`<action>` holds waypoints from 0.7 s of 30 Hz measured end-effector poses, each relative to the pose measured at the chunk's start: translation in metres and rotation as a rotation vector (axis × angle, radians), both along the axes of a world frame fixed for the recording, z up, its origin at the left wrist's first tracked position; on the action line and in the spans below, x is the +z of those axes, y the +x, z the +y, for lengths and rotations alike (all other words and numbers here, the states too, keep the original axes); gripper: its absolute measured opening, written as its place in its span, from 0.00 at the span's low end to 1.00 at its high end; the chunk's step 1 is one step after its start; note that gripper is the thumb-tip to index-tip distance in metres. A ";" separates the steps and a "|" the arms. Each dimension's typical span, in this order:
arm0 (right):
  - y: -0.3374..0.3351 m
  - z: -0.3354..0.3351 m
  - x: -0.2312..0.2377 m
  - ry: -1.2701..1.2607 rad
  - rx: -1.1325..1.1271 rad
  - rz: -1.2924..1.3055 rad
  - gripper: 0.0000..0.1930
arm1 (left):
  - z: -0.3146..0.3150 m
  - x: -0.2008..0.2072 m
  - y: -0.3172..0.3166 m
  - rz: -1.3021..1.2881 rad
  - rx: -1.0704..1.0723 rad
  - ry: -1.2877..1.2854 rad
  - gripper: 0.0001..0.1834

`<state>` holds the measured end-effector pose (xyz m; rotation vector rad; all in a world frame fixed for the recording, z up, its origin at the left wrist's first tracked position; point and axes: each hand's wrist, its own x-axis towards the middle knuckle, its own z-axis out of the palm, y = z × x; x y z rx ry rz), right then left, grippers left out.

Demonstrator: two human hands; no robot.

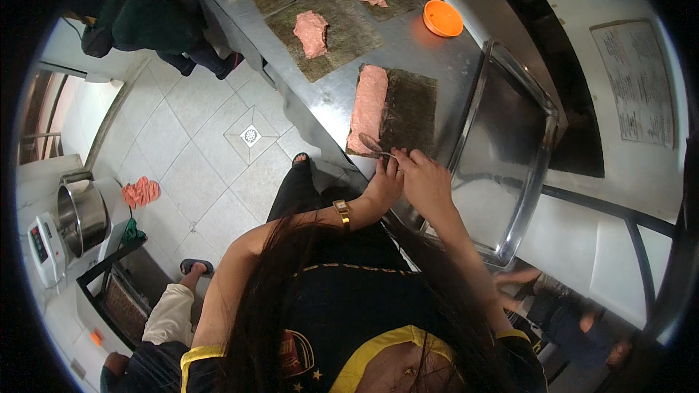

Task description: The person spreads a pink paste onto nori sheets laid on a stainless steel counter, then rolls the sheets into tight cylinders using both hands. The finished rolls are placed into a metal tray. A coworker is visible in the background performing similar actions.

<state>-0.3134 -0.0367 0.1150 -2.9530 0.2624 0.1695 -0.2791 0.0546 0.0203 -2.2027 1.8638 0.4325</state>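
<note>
A dark seaweed sheet (412,110) lies on the metal table, a long pink band of meat paste (370,102) spread along its left side. My right hand (426,180) is closed round a metal spoon (370,143), whose bowl touches the near end of the paste. My left hand (384,188), a gold watch (341,211) on its wrist, rests at the sheet's near edge beside the spoon handle. Its fingers point forward and it holds nothing that I can see. Farther back, lumps of the same paste (312,33) sit on other seaweed sheets (326,64).
An orange bowl (443,18) stands on the metal table (456,65) at the back right. To the right is a metal tray (502,164). Other people are nearby: one at the back left (149,18), others low at both sides. A mixer bowl (82,207) stands at left.
</note>
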 end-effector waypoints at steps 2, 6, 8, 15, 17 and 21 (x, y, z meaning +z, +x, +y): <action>0.001 -0.002 -0.016 -0.003 0.041 -0.042 0.18 | -0.001 -0.001 -0.003 -0.004 0.000 0.031 0.33; -0.009 0.005 -0.026 -0.031 0.146 -0.040 0.17 | 0.000 -0.013 -0.010 -0.081 0.083 -0.111 0.33; -0.009 0.003 -0.014 0.045 0.135 0.001 0.16 | 0.001 -0.013 -0.010 -0.105 0.079 -0.132 0.33; 0.010 -0.039 0.018 0.036 0.279 -0.008 0.16 | 0.000 -0.014 -0.012 -0.018 0.109 -0.124 0.31; 0.019 -0.045 0.015 -0.009 0.341 -0.023 0.16 | -0.001 -0.020 -0.016 -0.057 0.151 -0.190 0.31; 0.045 -0.046 -0.002 -0.015 0.460 -0.105 0.18 | -0.003 -0.029 -0.020 -0.128 0.160 -0.206 0.31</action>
